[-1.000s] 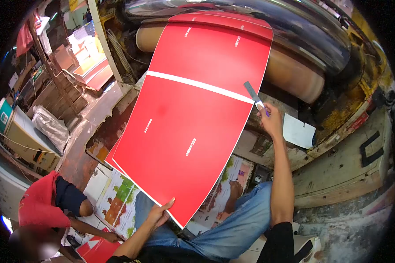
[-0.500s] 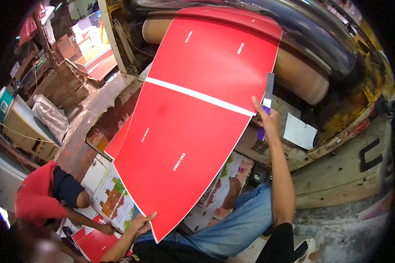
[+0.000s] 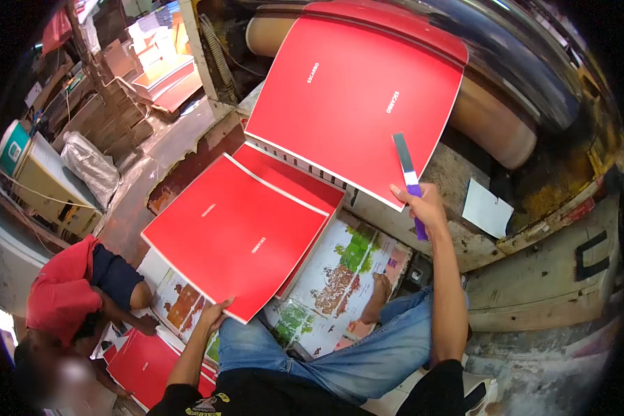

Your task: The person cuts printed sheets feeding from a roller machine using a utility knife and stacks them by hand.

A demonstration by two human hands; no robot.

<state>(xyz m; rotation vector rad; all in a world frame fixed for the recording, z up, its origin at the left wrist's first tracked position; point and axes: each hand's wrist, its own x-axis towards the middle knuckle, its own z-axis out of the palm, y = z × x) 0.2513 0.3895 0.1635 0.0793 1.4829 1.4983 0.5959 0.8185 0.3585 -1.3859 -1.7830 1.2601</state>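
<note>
The left hand (image 3: pixel 216 314) grips the near-left edge of the near red sheet (image 3: pixel 222 239), which slants over the lap. The right hand (image 3: pixel 426 208) grasps a purple-handled knife (image 3: pixel 412 182), its blade pointing far, with fingertips at the near-right corner of the far red sheet (image 3: pixel 353 90); whether they pinch it I cannot tell. That sheet runs from the dark roller (image 3: pixel 534 90). A gap divides the two, so the step in hand looks like parting one from the other; the next move seems to call for keeping the near one supported and the blade clear of both. Both carry small white lettering, apparently "S3CARBO", the first characters uncertain. Purple lettering on the printed floor sheet (image 3: pixel 333 288), near right, is too small to read.
</note>
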